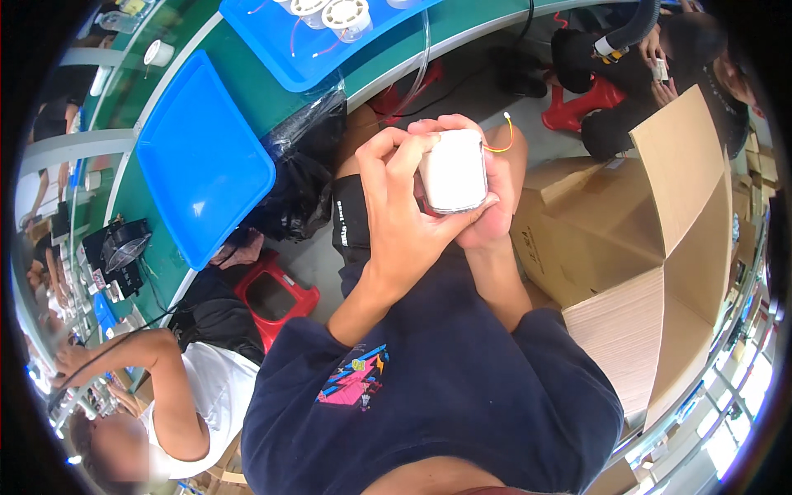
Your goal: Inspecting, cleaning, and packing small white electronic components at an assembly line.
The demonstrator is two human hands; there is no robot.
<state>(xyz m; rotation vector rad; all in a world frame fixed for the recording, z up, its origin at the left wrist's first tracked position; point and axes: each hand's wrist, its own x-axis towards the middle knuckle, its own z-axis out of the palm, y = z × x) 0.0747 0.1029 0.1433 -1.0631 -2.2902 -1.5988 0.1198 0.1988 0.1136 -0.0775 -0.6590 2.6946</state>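
A white, rounded, box-shaped housing (455, 171) is held up above my lap between both hands. My left hand (394, 177) grips its left side, the fingers bent over the top and the thumb along its lower edge. My right hand (492, 202) closes around the right side and underside. From the housing's upper right a thin yellow and red wire (509, 140) sticks out, ending in a small white connector. The inside of the housing and its underside are hidden.
An open cardboard box (594, 239) stands close on my right. At the left, a blue tray (202, 165) lies on the green table (256, 87); another blue tray (297, 76) holds round white parts (345, 15). A black plastic bag (305, 165) hangs by the table edge. Co-workers sit left and far right.
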